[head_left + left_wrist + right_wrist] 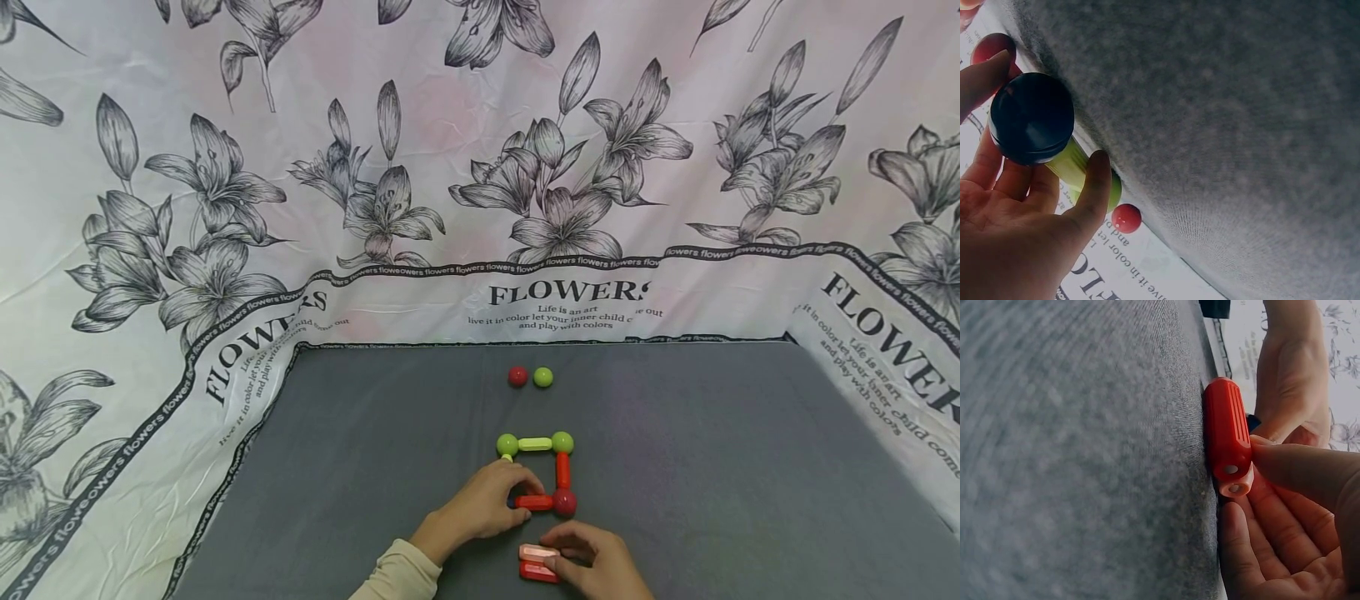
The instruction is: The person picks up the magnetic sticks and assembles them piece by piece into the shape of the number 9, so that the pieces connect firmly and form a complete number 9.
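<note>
A square of magnetic building rods and balls lies on the grey cloth. My left hand (491, 500) is at its near left corner, where thumb and fingers hold a dark blue ball (1032, 117). From that ball a yellow-green rod (1070, 164) runs to a green ball (507, 445), and a red rod (534, 502) to a dark red ball (564, 502). Nearer me, my right hand (596, 560) pinches two rods lying side by side, a pale pink rod (537, 552) and a red rod (1229, 428). Its thumb is against the red one.
Beyond the square, a loose red ball (517, 377) and green ball (543, 377) sit side by side. Another green ball (562, 442) forms the far right corner. A white flower-printed curtain (420, 304) borders the grey cloth (712, 467) at the back and sides.
</note>
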The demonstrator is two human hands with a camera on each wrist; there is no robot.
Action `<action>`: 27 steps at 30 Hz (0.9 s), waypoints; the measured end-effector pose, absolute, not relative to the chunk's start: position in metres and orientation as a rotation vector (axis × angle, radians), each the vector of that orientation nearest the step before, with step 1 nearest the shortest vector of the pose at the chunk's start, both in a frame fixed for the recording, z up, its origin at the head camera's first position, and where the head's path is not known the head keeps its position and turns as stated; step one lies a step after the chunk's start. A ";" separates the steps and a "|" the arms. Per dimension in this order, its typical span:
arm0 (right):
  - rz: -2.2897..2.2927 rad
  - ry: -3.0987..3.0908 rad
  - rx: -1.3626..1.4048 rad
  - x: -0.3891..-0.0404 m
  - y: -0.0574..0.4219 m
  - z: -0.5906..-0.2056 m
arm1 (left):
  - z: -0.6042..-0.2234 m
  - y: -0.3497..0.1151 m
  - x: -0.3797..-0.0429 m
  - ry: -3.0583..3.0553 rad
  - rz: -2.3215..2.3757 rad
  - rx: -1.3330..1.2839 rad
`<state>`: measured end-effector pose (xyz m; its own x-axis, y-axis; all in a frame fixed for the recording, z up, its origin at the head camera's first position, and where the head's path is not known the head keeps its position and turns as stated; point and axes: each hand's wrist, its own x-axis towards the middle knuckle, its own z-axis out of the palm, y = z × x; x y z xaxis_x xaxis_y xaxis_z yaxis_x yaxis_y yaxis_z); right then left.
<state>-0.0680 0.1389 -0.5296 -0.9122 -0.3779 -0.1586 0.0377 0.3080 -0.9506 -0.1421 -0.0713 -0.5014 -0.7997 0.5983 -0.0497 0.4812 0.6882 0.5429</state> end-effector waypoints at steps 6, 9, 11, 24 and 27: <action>-1.626 2.266 -0.295 -0.067 0.137 -0.529 | -0.501 -0.070 -0.142 2.677 0.759 0.864; -1.614 2.293 -0.308 -0.067 0.136 -0.530 | -0.501 -0.070 -0.142 2.675 0.756 0.856; -1.602 2.312 -0.325 -0.067 0.136 -0.531 | -0.501 -0.071 -0.143 2.674 0.756 0.854; -1.509 2.390 -0.331 -0.066 0.134 -0.531 | -0.501 -0.071 -0.142 2.669 0.761 0.857; -1.505 2.385 -0.284 -0.065 0.135 -0.529 | -0.502 -0.071 -0.142 2.661 0.769 0.853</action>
